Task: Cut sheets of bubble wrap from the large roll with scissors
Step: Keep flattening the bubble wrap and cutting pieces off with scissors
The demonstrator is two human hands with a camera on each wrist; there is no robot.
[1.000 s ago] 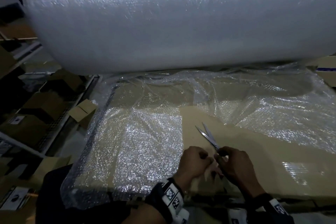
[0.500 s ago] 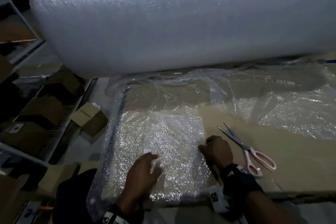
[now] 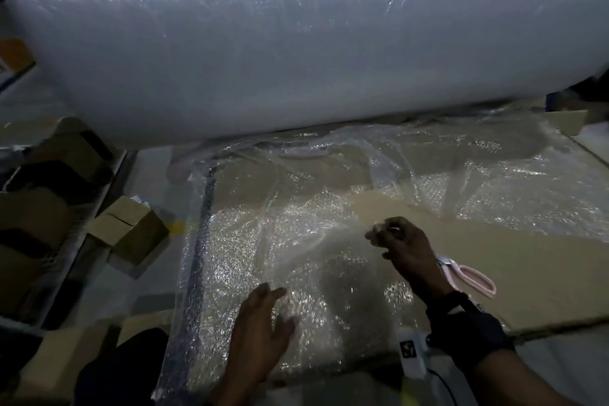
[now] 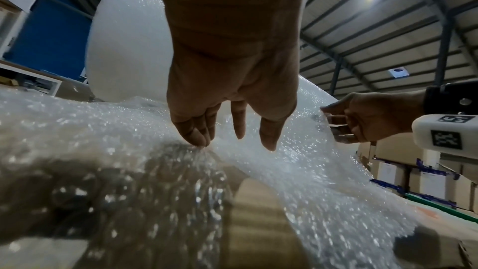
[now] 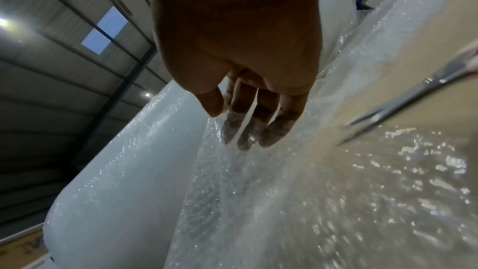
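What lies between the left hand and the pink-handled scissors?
Head view: the right hand, pinching up the cut bubble-wrap sheet, sits between left hand and pink-handled scissors.

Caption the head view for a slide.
Right hand pinches the cut clear bubble wrap sheet's edge, open left hand above it; pink-handled scissors lie on brown cardboard.

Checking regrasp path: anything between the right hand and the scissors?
Nothing visible. The scissors lie on bare cardboard just right of the right hand, whose wrist covers the blades. That hand pinches the bubble wrap sheet.
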